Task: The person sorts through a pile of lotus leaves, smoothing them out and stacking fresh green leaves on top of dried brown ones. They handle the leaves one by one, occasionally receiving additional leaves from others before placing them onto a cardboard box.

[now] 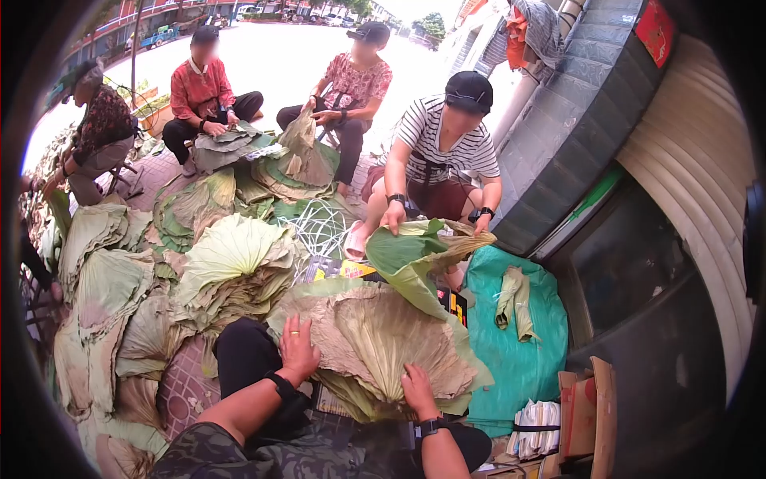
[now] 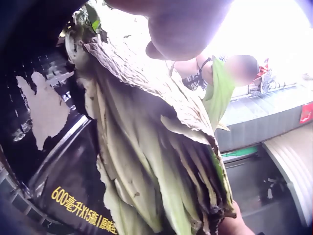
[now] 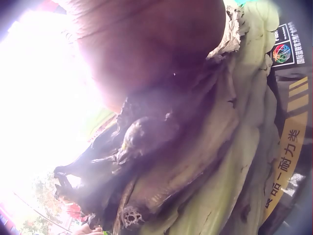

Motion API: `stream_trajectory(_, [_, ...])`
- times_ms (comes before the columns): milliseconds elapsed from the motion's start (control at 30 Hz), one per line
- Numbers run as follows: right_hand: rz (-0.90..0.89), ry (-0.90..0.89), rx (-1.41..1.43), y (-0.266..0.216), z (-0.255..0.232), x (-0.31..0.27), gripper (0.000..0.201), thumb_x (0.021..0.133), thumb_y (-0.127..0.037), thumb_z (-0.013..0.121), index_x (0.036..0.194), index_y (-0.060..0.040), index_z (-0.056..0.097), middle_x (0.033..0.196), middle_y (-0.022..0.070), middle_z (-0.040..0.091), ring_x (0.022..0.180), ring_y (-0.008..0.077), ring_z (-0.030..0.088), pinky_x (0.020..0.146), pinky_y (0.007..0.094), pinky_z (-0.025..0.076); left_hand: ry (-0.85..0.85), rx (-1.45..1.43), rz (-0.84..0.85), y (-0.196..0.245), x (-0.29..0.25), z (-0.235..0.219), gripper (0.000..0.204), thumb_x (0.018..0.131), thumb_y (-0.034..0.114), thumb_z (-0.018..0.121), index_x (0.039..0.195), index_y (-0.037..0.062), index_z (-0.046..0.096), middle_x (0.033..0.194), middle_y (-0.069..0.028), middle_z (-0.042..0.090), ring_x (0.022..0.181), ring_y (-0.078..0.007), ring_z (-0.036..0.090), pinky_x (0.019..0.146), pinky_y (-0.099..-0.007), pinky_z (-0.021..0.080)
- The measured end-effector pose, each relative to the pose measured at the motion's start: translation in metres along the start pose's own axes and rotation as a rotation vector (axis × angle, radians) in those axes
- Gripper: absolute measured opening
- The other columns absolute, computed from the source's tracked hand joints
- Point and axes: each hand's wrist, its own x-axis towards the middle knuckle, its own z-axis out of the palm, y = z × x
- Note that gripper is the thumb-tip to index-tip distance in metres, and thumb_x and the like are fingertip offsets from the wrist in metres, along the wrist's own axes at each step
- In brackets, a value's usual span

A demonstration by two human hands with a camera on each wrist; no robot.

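A thick stack of dried lotus leaves lies in front of the person, brown on top with greenish layers below. The left hand, with a ring on one finger, rests its extended fingers on the stack's left side. At the near edge, the right hand lays its fingers on the top leaf. From the left wrist, the folded leaf layers show side-on below the hand. In the right wrist view, the palm covers part of the stack, close to a knobby stem end.
Opposite, a person in a striped shirt holds a large green leaf over the stack's far edge. Leaf piles spread leftward. A green sheet and a cardboard box lie right. A printed black carton stands under the leaves.
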Motion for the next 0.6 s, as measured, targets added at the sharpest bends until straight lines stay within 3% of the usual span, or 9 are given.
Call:
stream_trajectory(67, [0.013, -0.054, 0.017, 0.000, -0.008, 0.003, 0.042, 0.084, -0.029, 0.048, 0.118, -0.0033, 0.051, 0.125, 0.0244, 0.045, 0.119, 0.0371, 0.040, 0.101, 0.0400, 0.029, -0.027, -0.019, 0.062, 0.012, 0.012, -0.008, 0.059, 0.069, 0.016, 0.061, 0.124, 0.0085, 0.042, 0.136, -0.0208, 0.028, 0.128, -0.0395, 0.022, 0.099, -0.0510, 0.027])
stream_trajectory(133, [-0.020, -0.173, -0.005, -0.005, -0.029, 0.010, 0.046, 0.081, -0.030, 0.055, 0.117, -0.0029, 0.052, 0.122, 0.0226, 0.048, 0.109, 0.0349, 0.049, 0.092, 0.0384, 0.039, -0.070, -0.033, 0.187, 0.029, 0.029, -0.020, 0.055, 0.068, 0.017, 0.062, 0.120, 0.0099, 0.046, 0.134, -0.0208, 0.032, 0.127, -0.0402, 0.024, 0.098, -0.0508, 0.028])
stream_trajectory(200, [0.113, -0.244, -0.050, -0.035, -0.060, 0.024, 0.047, 0.077, -0.029, 0.060, 0.115, -0.0022, 0.053, 0.116, 0.0195, 0.053, 0.095, 0.0317, 0.057, 0.078, 0.0362, 0.046, -0.115, -0.035, 0.240, 0.040, 0.051, -0.024, 0.052, 0.068, 0.018, 0.063, 0.117, 0.0103, 0.049, 0.133, -0.0207, 0.034, 0.126, -0.0404, 0.027, 0.098, -0.0505, 0.029])
stream_trajectory(267, [0.012, -0.071, -0.009, -0.052, -0.077, 0.041, 0.046, 0.075, -0.029, 0.062, 0.111, -0.0015, 0.054, 0.111, 0.0198, 0.054, 0.103, 0.0342, 0.052, 0.087, 0.0388, 0.042, -0.080, -0.073, 0.406, 0.045, 0.072, -0.020, 0.045, 0.067, 0.018, 0.065, 0.110, 0.0088, 0.054, 0.129, -0.0210, 0.040, 0.123, -0.0414, 0.031, 0.096, -0.0499, 0.031])
stream_trajectory(400, [-0.158, 0.045, -0.134, -0.095, -0.098, 0.095, 0.050, 0.071, -0.025, 0.066, 0.114, -0.0016, 0.051, 0.118, 0.0198, 0.050, 0.108, 0.0351, 0.048, 0.091, 0.0388, 0.041, -0.095, -0.152, 0.407, 0.038, 0.085, 0.002, 0.043, 0.067, 0.017, 0.065, 0.108, 0.0087, 0.055, 0.128, -0.0207, 0.040, 0.122, -0.0421, 0.031, 0.097, -0.0488, 0.031])
stream_trajectory(467, [-0.187, 0.119, -0.235, -0.116, -0.096, 0.127, 0.058, 0.068, -0.025, 0.070, 0.118, -0.0028, 0.049, 0.122, 0.0180, 0.047, 0.114, 0.0337, 0.044, 0.095, 0.0377, 0.037, -0.149, -0.203, 0.220, 0.042, 0.078, 0.010, 0.040, 0.067, 0.016, 0.065, 0.106, 0.0087, 0.057, 0.126, -0.0213, 0.043, 0.122, -0.0416, 0.033, 0.096, -0.0487, 0.032])
stream_trajectory(500, [-0.177, 0.100, -0.243, -0.125, -0.093, 0.142, 0.058, 0.068, -0.025, 0.070, 0.118, -0.0028, 0.049, 0.122, 0.0180, 0.047, 0.114, 0.0337, 0.044, 0.095, 0.0377, 0.037, -0.164, -0.213, 0.205, 0.046, 0.079, 0.010, 0.040, 0.067, 0.016, 0.065, 0.106, 0.0087, 0.057, 0.126, -0.0213, 0.043, 0.122, -0.0416, 0.033, 0.096, -0.0487, 0.032])
stream_trajectory(567, [-0.304, 0.245, -0.588, -0.140, -0.081, 0.172, 0.069, 0.064, -0.027, 0.073, 0.123, -0.0052, 0.045, 0.126, 0.0171, 0.045, 0.119, 0.0339, 0.039, 0.100, 0.0421, 0.031, -0.146, -0.327, 0.386, 0.055, 0.085, 0.007, 0.039, 0.067, 0.017, 0.065, 0.105, 0.0086, 0.058, 0.125, -0.0212, 0.044, 0.121, -0.0409, 0.033, 0.096, -0.0488, 0.032])
stream_trajectory(600, [-0.305, 0.230, -0.585, -0.145, -0.072, 0.186, 0.069, 0.064, -0.027, 0.073, 0.123, -0.0052, 0.045, 0.126, 0.0171, 0.045, 0.119, 0.0339, 0.039, 0.100, 0.0421, 0.031, -0.151, -0.326, 0.373, 0.056, 0.087, 0.008, 0.039, 0.067, 0.017, 0.065, 0.105, 0.0086, 0.058, 0.125, -0.0212, 0.044, 0.121, -0.0409, 0.033, 0.096, -0.0488, 0.032])
